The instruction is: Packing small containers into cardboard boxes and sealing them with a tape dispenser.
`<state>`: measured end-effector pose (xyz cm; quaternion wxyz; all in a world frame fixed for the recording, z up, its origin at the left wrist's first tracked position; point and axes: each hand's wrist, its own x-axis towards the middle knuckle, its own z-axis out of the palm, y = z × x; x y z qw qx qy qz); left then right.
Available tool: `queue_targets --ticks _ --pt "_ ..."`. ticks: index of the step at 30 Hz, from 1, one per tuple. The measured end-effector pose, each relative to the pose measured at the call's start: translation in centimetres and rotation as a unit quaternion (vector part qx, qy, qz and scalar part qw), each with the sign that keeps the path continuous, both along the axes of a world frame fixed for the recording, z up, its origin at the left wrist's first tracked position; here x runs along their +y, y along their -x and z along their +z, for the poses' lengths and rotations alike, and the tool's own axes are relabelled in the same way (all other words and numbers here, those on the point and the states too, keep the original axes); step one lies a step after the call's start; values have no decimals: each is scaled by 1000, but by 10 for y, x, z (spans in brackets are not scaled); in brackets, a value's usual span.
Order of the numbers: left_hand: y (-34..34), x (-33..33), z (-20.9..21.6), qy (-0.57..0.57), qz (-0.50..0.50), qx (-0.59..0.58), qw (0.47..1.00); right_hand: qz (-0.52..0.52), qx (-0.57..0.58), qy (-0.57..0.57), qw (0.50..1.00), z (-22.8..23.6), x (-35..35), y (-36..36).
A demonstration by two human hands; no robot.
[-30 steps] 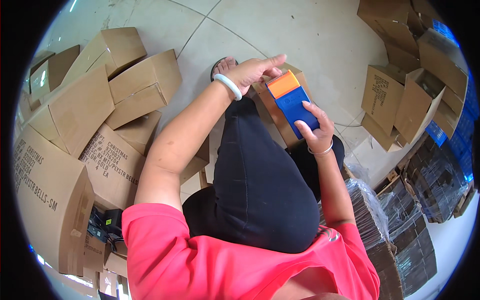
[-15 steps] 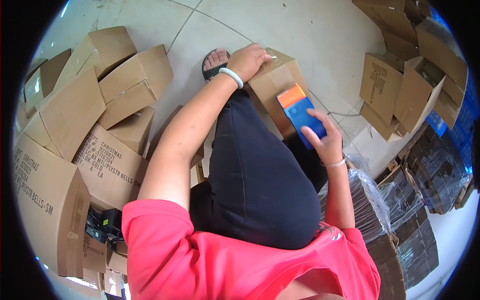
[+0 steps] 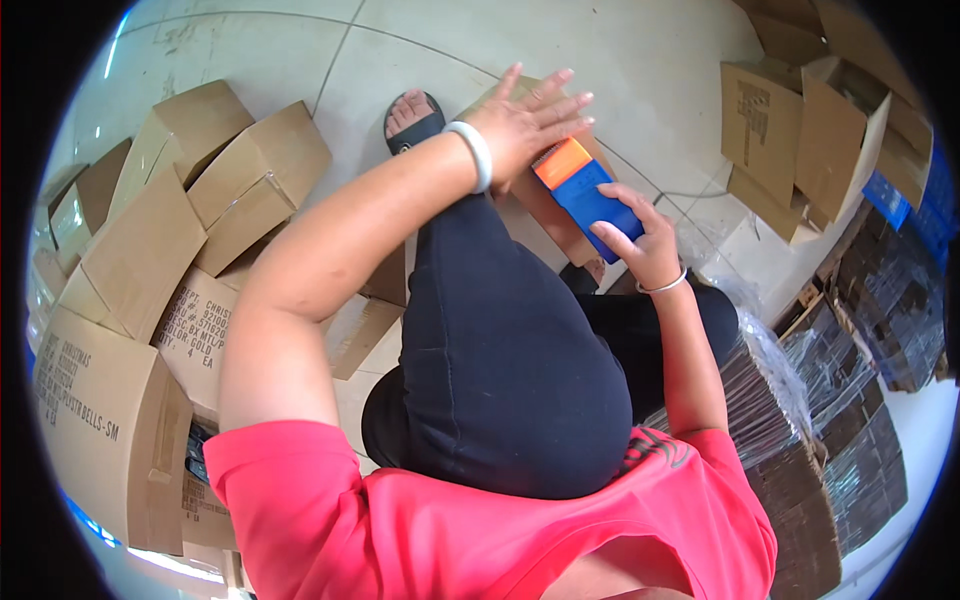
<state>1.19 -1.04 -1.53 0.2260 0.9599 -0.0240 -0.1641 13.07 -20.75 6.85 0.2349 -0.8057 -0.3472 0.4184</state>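
A closed cardboard box stands on the floor in front of my knees, partly hidden by my arm and hands. My left hand lies over its top with the fingers stretched and spread, holding nothing. In my right hand is a blue and orange tape dispenser, gripped between thumb and fingers at its blue end. The orange end, with a toothed-looking edge, rests at or just above the box, close beside my left fingertips. Any strip of tape is too hard to make out.
Several cardboard boxes are piled on the left. Open boxes stand at the far right. Plastic-wrapped stacks of cardboard are close to my right arm. A thin cable lies on the tiled floor.
My left hand has opened from a pinch at the box's far edge and now lies spread on its top. The tape dispenser has moved slightly up and left, nearer that hand.
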Motion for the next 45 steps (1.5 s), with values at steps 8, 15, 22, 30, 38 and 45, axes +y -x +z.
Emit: queue_targets --ticks 8,15,22,30,38,45 --pt "-10 -10 10 -67 -24 22 997 -24 -6 155 988 22 -178 -17" --pt "-7 -36 -35 -84 -24 -132 987 -50 -78 176 980 -67 -142 -8" --pt "-32 -78 -32 29 -213 -159 963 -40 -101 275 955 -86 -100 -2" --pt "-24 -57 -32 -24 -123 -208 970 -66 -100 110 987 -146 -52 -13" --pt "34 123 -9 -105 78 -152 980 -69 -178 70 979 -16 14 -55" --pt "96 235 55 -28 215 305 927 -150 -232 98 956 71 -52 -80"
